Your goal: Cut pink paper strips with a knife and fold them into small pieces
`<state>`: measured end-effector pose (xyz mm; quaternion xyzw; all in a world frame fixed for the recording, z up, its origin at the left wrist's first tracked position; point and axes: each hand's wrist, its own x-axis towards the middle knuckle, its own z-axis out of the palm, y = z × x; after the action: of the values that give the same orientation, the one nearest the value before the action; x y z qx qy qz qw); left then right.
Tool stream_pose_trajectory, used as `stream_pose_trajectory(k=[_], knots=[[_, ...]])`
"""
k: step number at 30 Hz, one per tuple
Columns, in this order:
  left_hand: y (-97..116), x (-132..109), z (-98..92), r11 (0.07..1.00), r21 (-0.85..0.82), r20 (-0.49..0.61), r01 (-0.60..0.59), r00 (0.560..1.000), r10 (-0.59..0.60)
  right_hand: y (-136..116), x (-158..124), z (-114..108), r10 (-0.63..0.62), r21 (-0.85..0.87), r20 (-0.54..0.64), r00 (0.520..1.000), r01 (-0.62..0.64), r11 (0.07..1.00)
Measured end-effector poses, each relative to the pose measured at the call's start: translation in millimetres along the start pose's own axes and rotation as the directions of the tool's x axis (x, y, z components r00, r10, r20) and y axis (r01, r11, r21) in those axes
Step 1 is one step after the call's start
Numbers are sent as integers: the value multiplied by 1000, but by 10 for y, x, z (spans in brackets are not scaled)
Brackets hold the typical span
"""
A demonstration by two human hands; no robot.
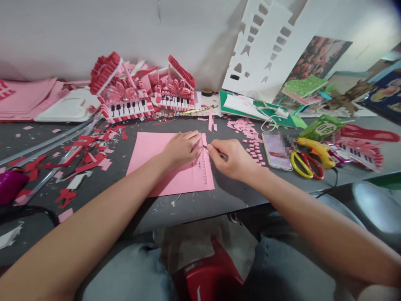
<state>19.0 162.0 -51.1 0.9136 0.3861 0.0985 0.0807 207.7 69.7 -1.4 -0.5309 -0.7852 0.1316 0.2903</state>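
Denim-clad knees [131,271] nearest, red stool [213,271] showing between them. Pink sheet [153,154] flat on dark table [175,215], clear ruler [202,171] along its right side. Left hand [181,148] laid over ruler and sheet, fingers close together. Right hand [230,156] pinching thin tool [205,146], tip at ruler's edge; pen or blade, can't tell from here. Small pink rolls [255,150] just right of it, phone [277,150] beside them.
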Motion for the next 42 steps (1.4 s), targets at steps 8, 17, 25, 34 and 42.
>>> stream_pose_trajectory(k=[8,17,25,34,42], knots=[[7,-17,14,1000,21,-18,2,1000,-1,303,319,-31,104,109,-182,978,-85,990],[12,-10,-12,998,28,60,61,996,-62,358,458,174,62,11,-125,990,-61,998],[3,0,24,999,35,-4,32,999,-32,119,156,161,-15,-33,-81,997,12,999],[-80,-19,177,978,152,-101,-141,982,158,-145,-326,158,-77,-10,-43,996,77,997],[-79,47,194,998,63,-65,-28,997,32,-298,-615,127,-91,4,-56,994,91,996]])
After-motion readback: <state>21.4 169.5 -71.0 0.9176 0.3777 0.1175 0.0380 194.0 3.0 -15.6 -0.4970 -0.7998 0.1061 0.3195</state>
